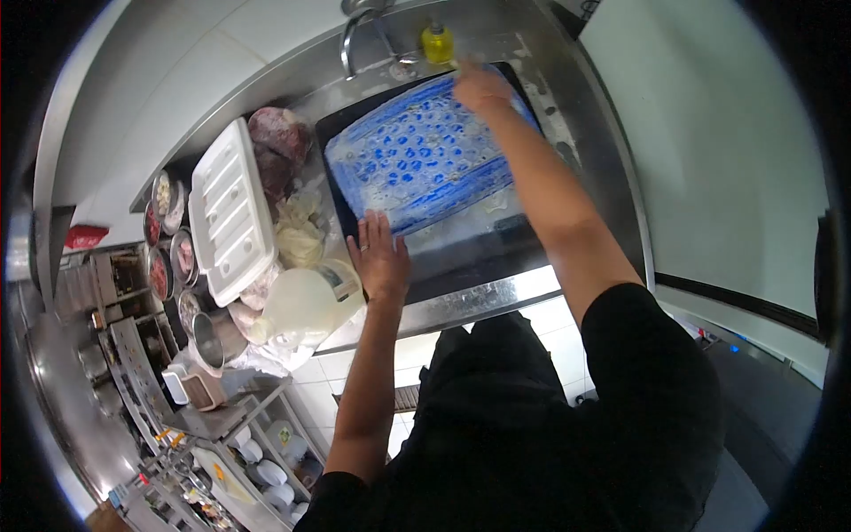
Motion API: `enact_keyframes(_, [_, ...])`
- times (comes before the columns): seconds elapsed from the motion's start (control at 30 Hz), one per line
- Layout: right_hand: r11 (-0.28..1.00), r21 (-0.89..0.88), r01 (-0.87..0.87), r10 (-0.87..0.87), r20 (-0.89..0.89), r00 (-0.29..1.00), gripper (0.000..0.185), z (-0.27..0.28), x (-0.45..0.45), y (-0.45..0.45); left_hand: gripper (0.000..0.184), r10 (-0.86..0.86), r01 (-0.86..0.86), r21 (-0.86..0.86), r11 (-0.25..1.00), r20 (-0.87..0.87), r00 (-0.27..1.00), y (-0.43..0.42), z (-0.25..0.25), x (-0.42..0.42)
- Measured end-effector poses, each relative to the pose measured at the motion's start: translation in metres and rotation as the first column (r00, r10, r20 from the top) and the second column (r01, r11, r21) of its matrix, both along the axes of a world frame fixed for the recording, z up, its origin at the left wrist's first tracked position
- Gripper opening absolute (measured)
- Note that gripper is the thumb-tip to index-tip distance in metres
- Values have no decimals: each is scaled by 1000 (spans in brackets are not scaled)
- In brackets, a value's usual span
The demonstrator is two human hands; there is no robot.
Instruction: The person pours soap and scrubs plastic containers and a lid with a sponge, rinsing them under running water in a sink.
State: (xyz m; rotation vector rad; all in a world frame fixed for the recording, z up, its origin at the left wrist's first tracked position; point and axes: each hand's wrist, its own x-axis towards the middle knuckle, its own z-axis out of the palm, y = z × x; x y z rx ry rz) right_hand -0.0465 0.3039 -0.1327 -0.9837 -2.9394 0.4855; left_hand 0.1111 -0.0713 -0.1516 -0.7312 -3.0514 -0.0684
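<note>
A blue rectangular plastic piece [417, 160], smeared with whitish foam and marked with rows of darker blue spots, lies on a wide black tray or board [470, 257] in the metal sink area. At its near left corner rests my left hand [381, 257], fingers stretched out and flat, the tips touching the blue edge. My right hand [483, 87] is closed at the far right end of the blue piece; something small and pale shows by its fingers, too unclear to name. Just beyond that hand stands a bottle of yellow liquid [437, 43].
A curved metal faucet [348, 53] rises behind the tray. On the left are a white ridged plastic lid or box [232, 208], wrapped dark red meat [280, 133], a translucent jug [310, 301], a metal pot [217, 339] and several small bowls. A pale panel [709, 151] borders the right.
</note>
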Motion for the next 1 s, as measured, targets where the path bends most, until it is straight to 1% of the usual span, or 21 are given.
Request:
enact_keyframes(0.03, [997, -80, 9, -6, 48, 999, 67, 12, 7, 8, 63, 0, 0, 5, 1000, 17, 1000, 0, 6, 5])
enact_keyframes(0.13, [975, -131, 179, -177, 25, 984, 67, 19, 12, 6, 65, -2, 0, 58, 998, 45, 999, -1, 12, 16])
enact_keyframes(0.17, [985, -132, 114, -110, 40, 993, 67, 19, 6, -9, 65, -4, 0, 80, 997, 51, 999, -1, 12, 17])
enact_keyframes(0.23, [989, -146, -27, 38, 74, 997, 66, 21, -2, -73, 67, -2, -6, 141, 990, 57, 998, -3, 7, 22])
enact_keyframes(0.3, [958, -216, -191, 204, 39, 978, 64, 22, -5, -152, 67, 12, -26, 177, 984, 78, 997, -6, 5, 29])
enact_keyframes(0.37, [918, -235, -320, 326, -15, 945, 61, 17, -9, -216, 70, -3, -15, 251, 968, 70, 998, -12, -3, 31])
enact_keyframes(0.47, [809, -144, -571, 583, 60, 810, 59, 31, -1, -262, 73, 33, -78, 478, 875, 103, 994, -16, -17, 43])
enact_keyframes(0.5, [735, -158, -659, 671, 36, 740, 55, 43, 6, -258, 76, 90, -163, 511, 844, 165, 982, -16, -12, 48])
enact_keyframes(0.6, [660, -129, -740, 749, 39, 661, 53, 64, 4, -235, 69, 202, -301, 736, 606, 223, 954, -18, -37, 68])
enact_keyframes(0.63, [673, -89, -734, 739, 39, 672, 51, 58, 6, -240, 67, 164, -449, 747, 490, 427, 889, -21, -44, 71])
enact_keyframes(0.67, [659, -90, -747, 752, 82, 654, 51, 49, 15, -248, 65, 96, -591, 715, 372, 604, 791, -23, -51, 68])
enact_keyframes(0.7, [645, -88, -759, 763, 126, 634, 50, 47, 34, -259, 64, -2, -720, 645, 258, 745, 667, -24, -54, 63])
enact_keyframes(0.73, [634, -90, -768, 769, 171, 616, 50, 45, 58, -270, 64, -122, -809, 586, 49, 808, 577, -26, -50, 59])
enact_keyframes(0.77, [606, -82, -791, 788, 200, 582, 49, 46, 89, -277, 64, -264, -870, 472, -144, 829, 493, -27, -42, 54])
enact_keyframes(0.8, [578, -74, -813, 803, 232, 549, 48, 48, 118, -277, 65, -416, -900, 309, -308, 807, 420, -28, -38, 51])
enact_keyframes(0.83, [558, -82, -825, 820, 201, 535, 48, 52, 134, -272, 62, -460, -892, 243, -380, 787, 411, -29, -62, 51])
enact_keyframes(0.9, [504, -87, -860, 861, 127, 492, 47, 59, 145, -259, 67, -473, -907, 262, -331, 785, 399, -32, -58, 50])
enact_keyframes(0.97, [563, 41, -825, 813, 153, 562, 52, 54, 105, -254, 72, -498, -916, 282, -286, 773, 393, -36, -47, 49])
enact_keyframes(1.0, [659, 39, -751, 741, 136, 657, 54, 43, 64, -251, 76, -524, -922, 287, -260, 760, 385, -33, -38, 49])
